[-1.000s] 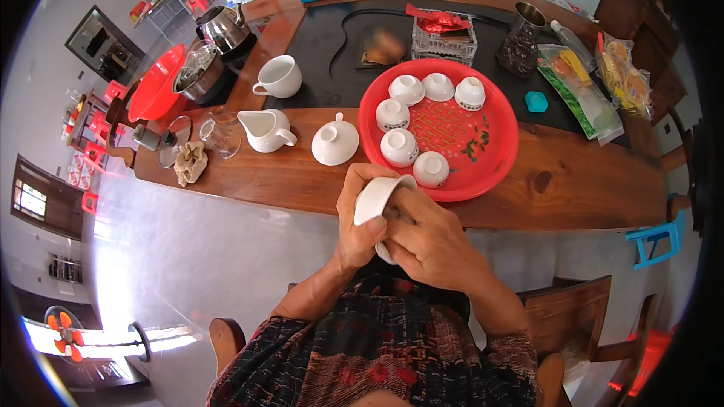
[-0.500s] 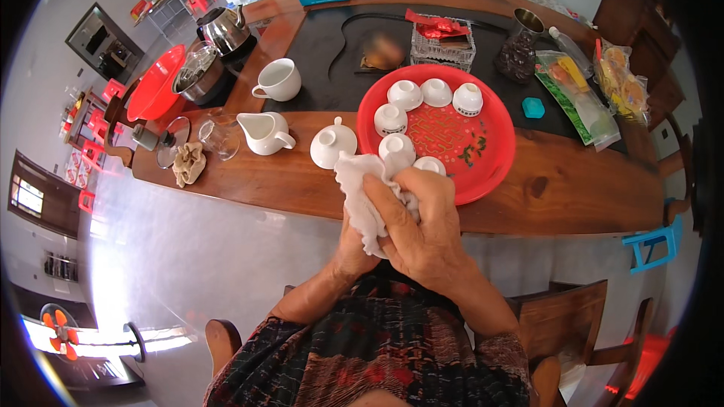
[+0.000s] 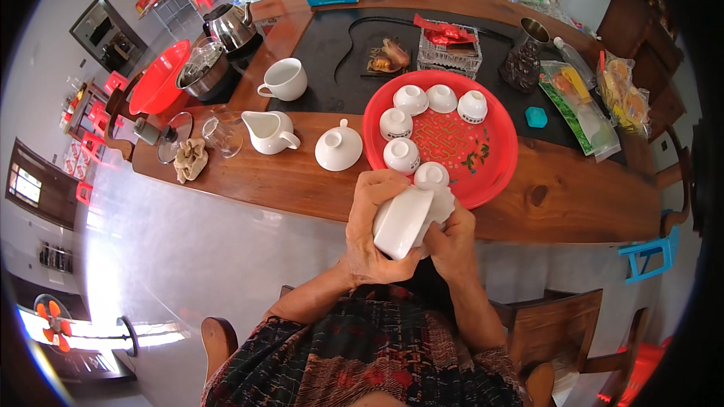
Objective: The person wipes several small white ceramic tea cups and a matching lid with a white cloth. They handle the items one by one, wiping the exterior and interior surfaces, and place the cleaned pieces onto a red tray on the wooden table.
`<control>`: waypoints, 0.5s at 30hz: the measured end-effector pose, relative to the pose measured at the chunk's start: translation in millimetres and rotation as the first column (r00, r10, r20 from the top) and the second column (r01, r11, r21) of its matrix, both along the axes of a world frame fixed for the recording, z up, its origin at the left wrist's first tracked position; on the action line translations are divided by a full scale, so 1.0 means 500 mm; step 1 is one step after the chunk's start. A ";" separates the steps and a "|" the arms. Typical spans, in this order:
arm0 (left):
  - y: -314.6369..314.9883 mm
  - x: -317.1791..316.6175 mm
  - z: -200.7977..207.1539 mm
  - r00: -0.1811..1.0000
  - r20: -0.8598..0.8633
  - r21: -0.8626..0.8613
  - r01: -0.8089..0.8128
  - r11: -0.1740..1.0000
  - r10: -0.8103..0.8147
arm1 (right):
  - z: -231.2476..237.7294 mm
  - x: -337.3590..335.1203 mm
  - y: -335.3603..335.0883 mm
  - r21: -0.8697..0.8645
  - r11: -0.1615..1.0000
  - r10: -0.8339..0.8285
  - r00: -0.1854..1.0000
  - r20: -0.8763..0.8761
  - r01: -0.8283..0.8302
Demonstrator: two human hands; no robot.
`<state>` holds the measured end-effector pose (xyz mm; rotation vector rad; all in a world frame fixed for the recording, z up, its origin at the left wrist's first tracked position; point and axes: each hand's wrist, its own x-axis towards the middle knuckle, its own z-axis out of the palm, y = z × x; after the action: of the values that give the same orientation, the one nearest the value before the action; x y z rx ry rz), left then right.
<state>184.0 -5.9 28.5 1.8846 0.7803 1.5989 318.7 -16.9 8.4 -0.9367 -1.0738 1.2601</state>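
Left hand (image 3: 375,226) cradles a white porcelain cup (image 3: 402,221) at the wooden table's (image 3: 302,181) near edge, fingers wrapped firmly around it — right hand (image 3: 451,239) presses a white cloth (image 3: 442,203) against its rim. Just beyond, the round red tray (image 3: 494,173) holds more small white cups (image 3: 401,155) — upside down, probably draining.
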 end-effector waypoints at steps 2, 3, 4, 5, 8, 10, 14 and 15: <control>-0.001 -0.008 0.011 0.988 -0.124 0.027 -0.089 0.996 0.092 | 0.009 0.010 0.007 0.205 0.970 -0.164 0.971 0.172 0.127; -0.001 -0.012 0.019 0.973 -0.183 0.047 -0.131 0.990 0.138 | 0.017 0.017 0.014 0.314 0.933 -0.256 0.936 0.242 0.174; -0.008 -0.014 0.029 0.970 -0.177 -0.020 -0.173 0.985 0.167 | 0.041 0.023 0.019 0.483 0.858 -0.363 0.871 0.333 0.173; -0.012 -0.017 0.037 0.966 -0.190 -0.054 -0.188 0.981 0.175 | 0.056 0.028 0.025 0.591 0.793 -0.433 0.821 0.372 0.150; -0.015 -0.018 0.050 0.963 -0.154 -0.095 -0.237 0.967 0.221 | 0.094 0.028 0.026 0.823 0.567 -0.601 0.698 0.389 0.029; -0.015 -0.015 0.038 0.976 0.034 -0.233 -0.200 0.952 0.213 | 0.112 0.016 0.024 0.841 0.540 -0.548 0.754 0.361 -0.010; -0.024 -0.001 0.028 0.904 0.383 -0.526 0.046 0.849 0.188 | 0.125 0.007 0.015 0.536 0.844 -0.140 0.979 0.151 0.038; -0.019 0.005 0.025 0.848 0.504 -0.567 0.183 0.803 0.163 | 0.117 0.003 0.018 0.505 0.861 -0.134 0.984 0.117 0.057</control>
<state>186.4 -15.5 40.9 0.9206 0.8784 1.5154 320.1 -8.0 67.0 -0.6753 -1.3710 0.7737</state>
